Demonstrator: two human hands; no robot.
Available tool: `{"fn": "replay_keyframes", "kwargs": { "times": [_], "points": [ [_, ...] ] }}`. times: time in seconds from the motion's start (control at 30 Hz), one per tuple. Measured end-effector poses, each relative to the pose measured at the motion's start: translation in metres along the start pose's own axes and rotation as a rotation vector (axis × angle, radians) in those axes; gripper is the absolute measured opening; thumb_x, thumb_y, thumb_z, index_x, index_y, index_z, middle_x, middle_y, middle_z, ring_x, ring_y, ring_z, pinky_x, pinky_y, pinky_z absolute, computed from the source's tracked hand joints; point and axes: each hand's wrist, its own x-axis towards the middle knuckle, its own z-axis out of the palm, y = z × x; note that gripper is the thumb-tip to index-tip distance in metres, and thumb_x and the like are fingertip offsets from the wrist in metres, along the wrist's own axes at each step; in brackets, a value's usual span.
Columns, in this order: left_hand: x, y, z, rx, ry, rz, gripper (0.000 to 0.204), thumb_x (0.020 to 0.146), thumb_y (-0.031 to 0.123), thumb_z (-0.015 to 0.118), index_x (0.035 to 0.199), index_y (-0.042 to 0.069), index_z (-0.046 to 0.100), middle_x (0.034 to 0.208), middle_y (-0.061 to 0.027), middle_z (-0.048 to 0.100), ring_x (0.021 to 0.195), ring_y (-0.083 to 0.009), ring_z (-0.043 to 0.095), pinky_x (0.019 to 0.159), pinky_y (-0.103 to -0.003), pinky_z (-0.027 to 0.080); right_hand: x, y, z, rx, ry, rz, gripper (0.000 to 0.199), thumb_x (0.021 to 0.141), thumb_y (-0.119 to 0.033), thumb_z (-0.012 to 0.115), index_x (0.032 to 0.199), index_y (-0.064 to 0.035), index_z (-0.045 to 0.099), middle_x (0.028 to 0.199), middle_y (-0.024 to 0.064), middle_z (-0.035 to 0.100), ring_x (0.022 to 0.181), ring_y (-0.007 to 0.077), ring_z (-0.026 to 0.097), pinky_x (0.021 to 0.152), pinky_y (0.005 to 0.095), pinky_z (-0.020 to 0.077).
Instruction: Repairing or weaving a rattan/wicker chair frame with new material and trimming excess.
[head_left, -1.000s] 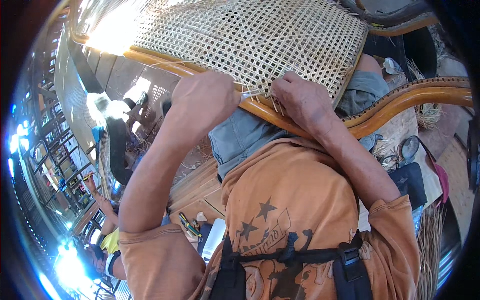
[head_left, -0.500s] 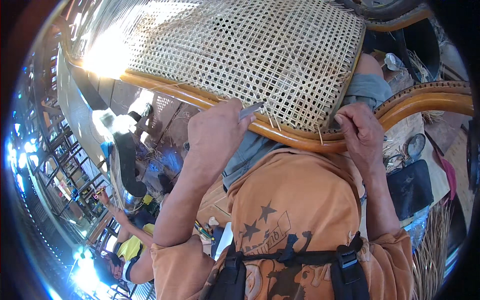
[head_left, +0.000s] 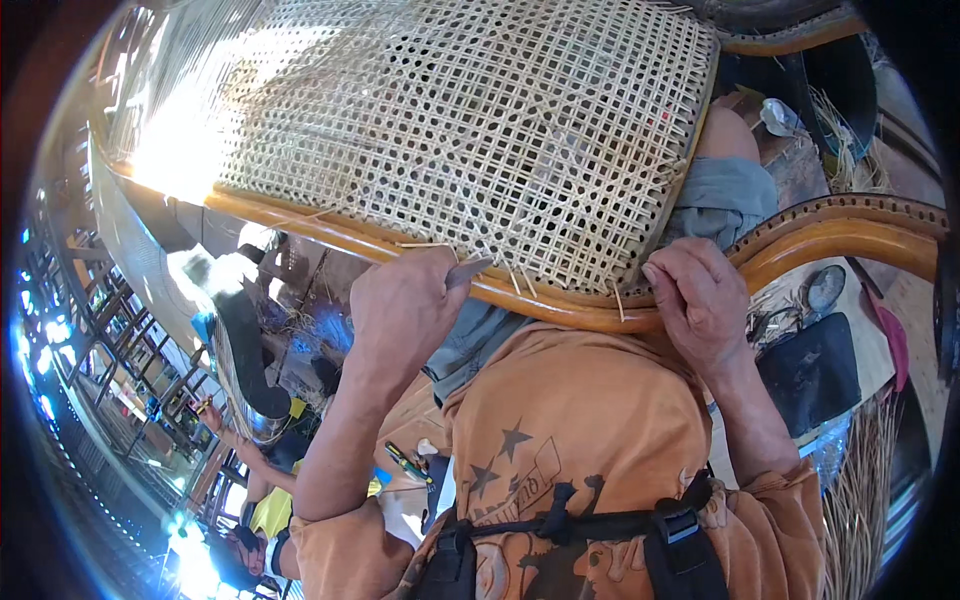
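Observation:
A panel of woven cane [head_left: 480,130] spans a curved varnished wooden frame [head_left: 350,240] in front of me. My left hand [head_left: 405,310] is closed around a small knife [head_left: 468,271], its grey metal blade poking out at the frame's near rail by the cane's edge. Loose cane ends [head_left: 617,298] stick out over that rail between my hands. At the panel's near right corner, my right hand [head_left: 703,300] is closed with fingertips pressed together; whatever they pinch is too small to make out.
A curved wooden arm with a row of holes [head_left: 850,225] extends to the right. Below it lie a dark flat pad [head_left: 805,375] and a bundle of cane strands [head_left: 860,490]. Another person's arm [head_left: 250,455] shows at lower left. Bright glare covers the frame's left end.
My left hand with the knife has moved left and down along the rail, the blade now lying flatter. The right hand sits slightly lower, still pinched. The whole view has shifted a little.

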Motion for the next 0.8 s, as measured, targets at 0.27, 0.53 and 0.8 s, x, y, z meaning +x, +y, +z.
{"fn": "replay_keyframes", "kwargs": {
  "times": [0.27,0.53,0.8],
  "points": [
    [0.0,-0.007,0.004,-0.054,0.035,0.132,0.025,0.08,0.026,0.061,0.069,0.004,0.056,0.063,-0.0153,0.056,0.061,-0.0349,0.057,0.056,-0.042,0.044,0.0,-0.001,0.0,-0.07,0.019,0.033,0.017,0.071,-0.006,0.07,0.085,-0.0075,0.061,0.083,0.0071,0.059,0.074,0.0253,0.06,0.064,0.0339,0.0497],
    [-0.019,-0.009,-0.022,-0.334,0.015,-0.171,0.023,0.083,0.03,0.059,0.083,0.008,0.063,0.075,-0.0106,0.064,0.071,-0.0288,0.061,0.069,-0.038,0.046,0.015,-0.015,-0.007,0.159,-0.142,0.173,0.015,0.075,-0.012,0.068,0.087,-0.0046,0.062,0.083,0.0103,0.06,0.077,0.0276,0.06,0.067,0.0348,0.0488],
    [-0.051,0.025,0.007,-0.832,0.414,0.406,0.042,0.088,0.044,0.051,0.092,0.003,0.061,0.103,-0.015,0.056,0.092,-0.0309,0.053,0.081,-0.041,0.04,0.035,-0.092,0.008,0.899,-0.712,0.073,0.037,0.085,-0.036,0.06,0.103,-0.0037,0.059,0.1,0.0138,0.06,0.092,0.0309,0.059,0.08,0.0369,0.0458]
  ]
}}
